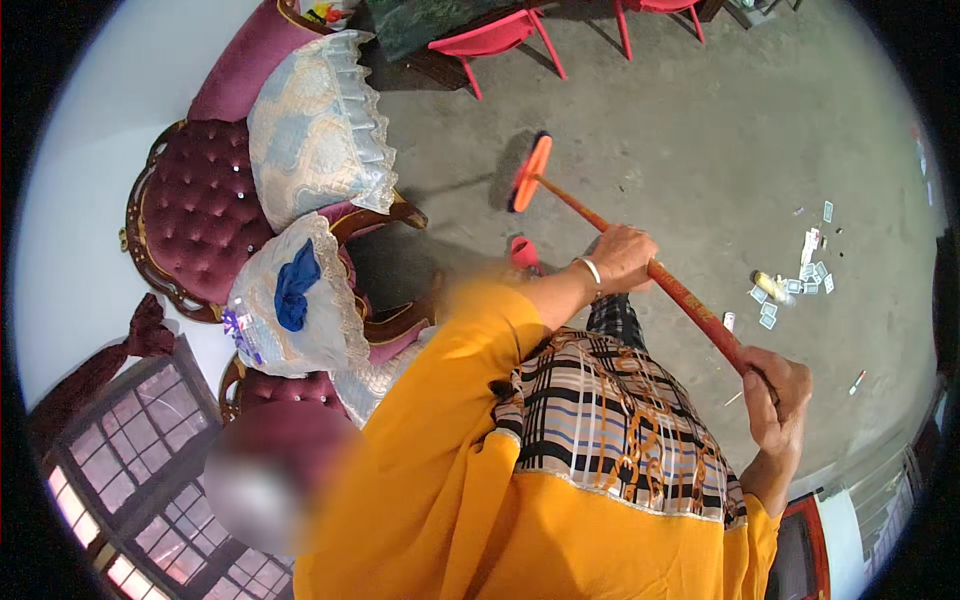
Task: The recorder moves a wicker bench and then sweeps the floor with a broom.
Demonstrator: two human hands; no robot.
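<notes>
My left hand grips the middle of a broom's red wooden handle, with a white bracelet at the wrist. Nearer the handle's end, my right hand is closed around it too. The handle slants away to the upper left and ends in an orange broom head with dark bristles. A shadow falls beside the head; whether the bristles touch the concrete floor I cannot tell. To the right lie scattered playing cards and a crumpled yellowish item. A small white cylinder lies closer to the handle.
On the left stand maroon tufted seats with wooden legs and lace-edged covers. A blue cloth lies on one cover. Red chairs stand at the top. A red slipper shows below my left forearm.
</notes>
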